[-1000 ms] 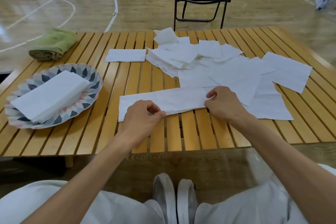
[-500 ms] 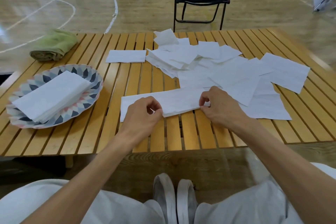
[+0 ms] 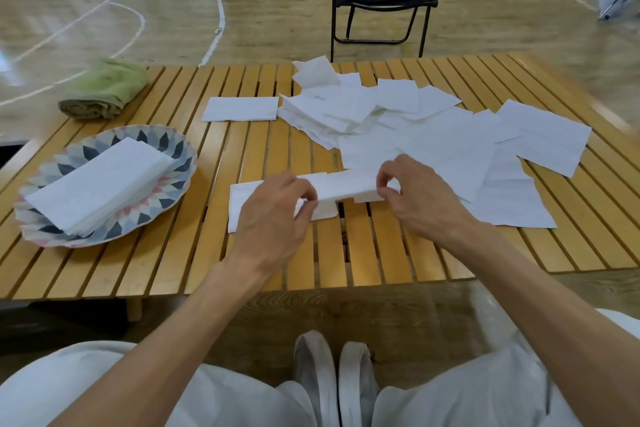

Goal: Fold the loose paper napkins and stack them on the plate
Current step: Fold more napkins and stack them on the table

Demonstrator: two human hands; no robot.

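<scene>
Here my left hand (image 3: 273,215) and right hand (image 3: 419,198) pinch the long napkin (image 3: 346,185) between them, fingers (image 3: 306,196) curled, its middle lifted off the tabletop (image 3: 346,253).

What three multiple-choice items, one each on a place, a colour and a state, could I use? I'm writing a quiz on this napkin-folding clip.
1. Where is the plate?
A. table's left side
B. on the chair
C. on the floor

2. What colour is the rolled towel?
A. red
B. green
C. black

3. What are the hands doing to the long napkin?
A. resting off it
B. pressing it flat
C. both pinching it

Answers:
1. A, it sits on the slatted table, left of the hands.
2. B, the cloth is pale green.
3. C, left hand and right hand each pinch it.
</scene>
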